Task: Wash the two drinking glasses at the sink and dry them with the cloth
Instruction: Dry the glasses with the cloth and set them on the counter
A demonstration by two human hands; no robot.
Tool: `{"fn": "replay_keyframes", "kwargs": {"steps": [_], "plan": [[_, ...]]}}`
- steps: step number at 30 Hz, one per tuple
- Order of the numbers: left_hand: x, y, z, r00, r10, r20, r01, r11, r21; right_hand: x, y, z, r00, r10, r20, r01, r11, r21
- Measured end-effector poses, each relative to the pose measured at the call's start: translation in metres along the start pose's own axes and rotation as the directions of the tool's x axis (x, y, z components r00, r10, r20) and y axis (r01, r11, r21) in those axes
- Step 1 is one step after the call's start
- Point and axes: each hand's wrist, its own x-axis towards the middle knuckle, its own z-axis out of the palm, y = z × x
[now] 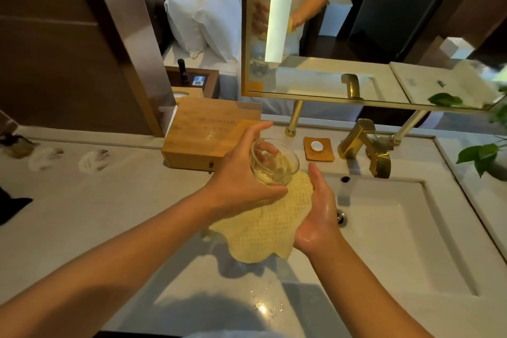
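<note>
My left hand (pixel 241 186) has the glass (pixel 274 162), fingers (pixel 258 129) wrapped round its side, thumb low along the base, the open mouth tilted up toward me. It's clear and I can see my own fingertips through the wall. The glass sits up off the worktop (pixel 115 200), just left of the sink (pixel 406 233).

Right hand (pixel 319 214) is under the cloth (pixel 269 228), palm turned in, fingers straight and together, cupping the yellow waffle cloth against the bottom of the glass. The skin on that hand shines wet. The cloth is touching the glass from below and hangs down in a loose flap over the worktop edge of the sink.

Behind the sink stands the gold tap (pixel 367 148), its spout pointing down at the basin. Just left of the tap, a small wooden dish (pixel 318 149) holds a round white thing. Further left from the sink, right behind my left hand, is a wooden box (pixel 203 134). Near the front edge of the worktop, left of the sink, drops of water (pixel 263 307) glint. I only see this one glass.
</note>
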Motion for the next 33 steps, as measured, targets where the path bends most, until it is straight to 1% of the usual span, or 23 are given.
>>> {"fn": "replay_keyframes", "kwargs": {"steps": [4,6,8,11,14,15,16,17,18,19,20,21,22,23,24,25,26,27,28,30,31,32,33], "plan": [[0.001,0.007,-0.011,0.995,0.059,0.08,-0.078,0.961,0.265,0.005,-0.005,0.007,1.0,-0.006,-0.026,0.004,0.997,-0.079],[-0.003,0.012,-0.007,0.995,-0.027,0.098,-0.01,0.936,0.353,0.009,-0.009,0.011,0.999,-0.012,-0.04,0.007,0.992,-0.127],[-0.007,0.015,0.002,0.992,-0.123,0.011,0.11,0.924,0.365,0.011,-0.008,0.016,0.998,-0.043,-0.054,0.032,0.98,-0.199],[-0.006,0.02,0.007,0.971,-0.196,-0.136,0.226,0.937,0.265,0.01,-0.002,0.024,0.993,-0.094,-0.072,0.069,0.952,-0.297],[0.0,0.022,0.007,0.972,-0.195,-0.13,0.231,0.893,0.387,0.005,0.004,0.033,0.983,-0.18,-0.046,0.142,0.887,-0.44],[0.002,0.019,0.009,0.97,-0.202,-0.137,0.239,0.895,0.376,0.003,0.006,0.033,0.973,-0.228,-0.024,0.179,0.82,-0.544],[0.004,0.016,0.01,0.962,-0.228,-0.151,0.264,0.917,0.3,0.001,0.007,0.034,0.96,-0.279,0.019,0.222,0.722,-0.655],[0.004,0.015,0.01,0.947,-0.274,-0.17,0.301,0.94,0.161,-0.001,0.008,0.034,0.937,-0.34,0.083,0.285,0.605,-0.743],[0.004,0.014,0.008,0.925,-0.344,-0.158,0.346,0.938,-0.017,-0.003,0.007,0.033,0.928,-0.345,0.139,0.31,0.513,-0.801],[0.004,0.014,0.004,0.895,-0.437,-0.09,0.41,0.885,-0.22,-0.008,0.005,0.034,0.911,-0.351,0.217,0.35,0.379,-0.857],[0.003,0.012,-0.001,0.85,-0.524,0.047,0.494,0.763,-0.417,-0.011,0.003,0.033,0.876,-0.352,0.33,0.413,0.193,-0.89],[-0.001,0.014,-0.007,0.788,-0.572,0.227,0.584,0.579,-0.569,-0.013,-0.001,0.029,0.835,-0.327,0.443,0.454,-0.049,-0.89],[-0.005,0.012,-0.011,0.719,-0.578,0.386,0.659,0.392,-0.641,-0.014,-0.005,0.024,0.789,-0.277,0.548,0.479,-0.28,-0.832],[-0.009,0.01,-0.012,0.67,-0.56,0.487,0.696,0.247,-0.674,-0.014,-0.008,0.021,0.729,-0.223,0.648,0.517,-0.441,-0.733],[-0.011,0.004,-0.009,0.649,-0.549,0.527,0.708,0.181,-0.683,-0.012,-0.01,0.018,0.68,-0.202,0.705,0.532,-0.526,-0.664],[-0.012,0.002,-0.005,0.645,-0.546,0.535,0.706,0.158,-0.69,-0.008,-0.012,0.016,0.649,-0.233,0.724,0.53,-0.545,-0.65],[-0.011,0.001,0.0,0.662,-0.554,0.505,0.68,0.159,-0.716,-0.004,-0.011,0.019,0.631,-0.306,0.713,0.519,-0.517,-0.681],[-0.01,0.005,0.004,0.694,-0.563,0.449,0.631,0.177,-0.755,0.002,-0.01,0.02,0.628,-0.396,0.67,0.493,-0.463,-0.736],[-0.007,0.005,0.01,0.738,-0.583,0.339,0.56,0.248,-0.79,0.007,-0.008,0.022,0.634,-0.484,0.602,0.462,-0.388,-0.798],[-0.006,0.009,0.018,0.803,-0.594,0.041,0.408,0.499,-0.765,0.015,0.0,0.025,0.67,-0.629,0.394,0.38,-0.166,-0.91],[-0.007,0.013,0.021,0.837,-0.536,-0.106,0.33,0.65,-0.684,0.019,0.003,0.027,0.702,-0.659,0.27,0.339,-0.025,-0.94],[-0.01,0.012,0.024,0.868,-0.427,-0.253,0.237,0.805,-0.544,0.021,0.004,0.033,0.738,-0.66,0.144,0.304,0.134,-0.943],[-0.014,0.012,0.026,0.896,-0.261,-0.359,0.135,0.931,-0.34,0.024,0.002,0.036,0.775,-0.631,0.02,0.268,0.3,-0.916]]}}
